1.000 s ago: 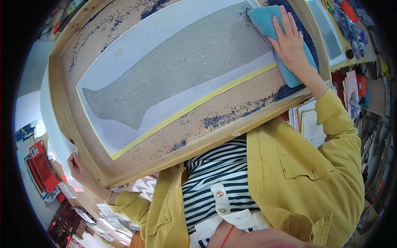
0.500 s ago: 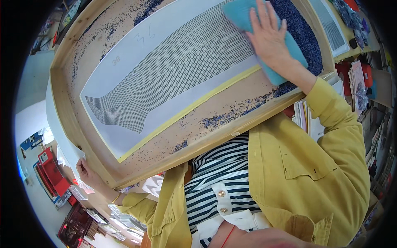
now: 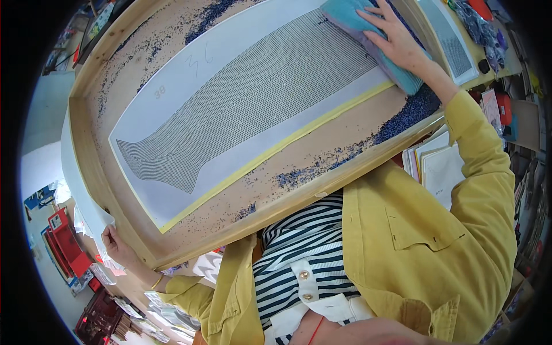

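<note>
My right hand (image 3: 399,43) lies over a folded teal cloth (image 3: 351,18) with a lilac underside, fingers apart across its top, gripping it. Under the cloth is the upper right end of a white template sheet (image 3: 172,109), whose curved panel is filled with rows of tiny dark dots. A yellow strip edges the sheet. The sheet lies in a shallow wooden tray (image 3: 129,215) strewn with small dark blue beads (image 3: 402,118). At the tray's lower left corner my left hand (image 3: 118,244) pinches the edge of a white sheet of paper (image 3: 95,210) hanging outside the tray.
Another dotted sheet (image 3: 448,43) lies beyond the tray's right end, near a bundle of clear and purple plastic bags (image 3: 486,31). Stacked papers (image 3: 440,167) stand below the tray's right side. Red boxes (image 3: 69,244) are at the far left.
My right hand has moved the cloth up and right, tilting it so its lilac underside shows. More of the dotted panel is uncovered. My left hand and the tray have shifted slightly.
</note>
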A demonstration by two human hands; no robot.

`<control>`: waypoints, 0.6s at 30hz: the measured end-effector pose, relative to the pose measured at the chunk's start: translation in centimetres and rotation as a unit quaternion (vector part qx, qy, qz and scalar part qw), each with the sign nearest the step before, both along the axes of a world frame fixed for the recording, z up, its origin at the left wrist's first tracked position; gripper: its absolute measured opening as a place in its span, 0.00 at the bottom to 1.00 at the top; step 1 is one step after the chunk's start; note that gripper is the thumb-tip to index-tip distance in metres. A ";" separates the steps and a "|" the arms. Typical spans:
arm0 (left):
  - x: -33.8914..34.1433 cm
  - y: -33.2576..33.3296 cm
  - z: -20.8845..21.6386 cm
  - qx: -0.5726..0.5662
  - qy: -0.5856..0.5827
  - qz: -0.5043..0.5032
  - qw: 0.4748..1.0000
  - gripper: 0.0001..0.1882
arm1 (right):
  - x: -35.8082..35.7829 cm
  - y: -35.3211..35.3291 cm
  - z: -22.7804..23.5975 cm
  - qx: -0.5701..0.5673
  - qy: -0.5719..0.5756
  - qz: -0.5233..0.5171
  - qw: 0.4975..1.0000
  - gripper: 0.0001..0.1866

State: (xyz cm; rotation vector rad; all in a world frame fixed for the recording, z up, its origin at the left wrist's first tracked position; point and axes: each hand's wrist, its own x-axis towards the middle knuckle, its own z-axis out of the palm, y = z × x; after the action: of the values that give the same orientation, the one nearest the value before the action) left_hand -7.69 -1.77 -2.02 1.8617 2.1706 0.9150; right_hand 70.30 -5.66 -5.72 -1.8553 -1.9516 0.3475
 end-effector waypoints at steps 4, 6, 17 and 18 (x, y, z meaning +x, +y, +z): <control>0.1 -0.3 0.4 -0.003 0.000 -0.006 1.000 0.12 | -6.6 -2.3 3.2 0.039 0.014 0.052 0.998 0.27; 0.6 -0.1 0.3 0.001 -0.004 -0.006 1.000 0.12 | -9.2 -2.3 2.2 0.045 -0.047 0.011 0.998 0.26; 0.8 -0.1 0.6 -0.004 0.001 0.009 1.000 0.12 | -6.8 -0.9 -0.3 0.124 -0.175 -0.028 0.976 0.26; 0.8 -0.3 0.6 -0.004 0.001 0.010 1.000 0.12 | -5.8 -0.6 -0.6 0.126 -0.178 -0.018 0.976 0.27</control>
State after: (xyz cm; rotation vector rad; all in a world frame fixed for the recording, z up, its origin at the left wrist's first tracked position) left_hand -6.89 -2.10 -1.37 1.8414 2.1951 0.9081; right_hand 64.54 -6.29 -6.28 -1.8773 -2.0682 -0.2542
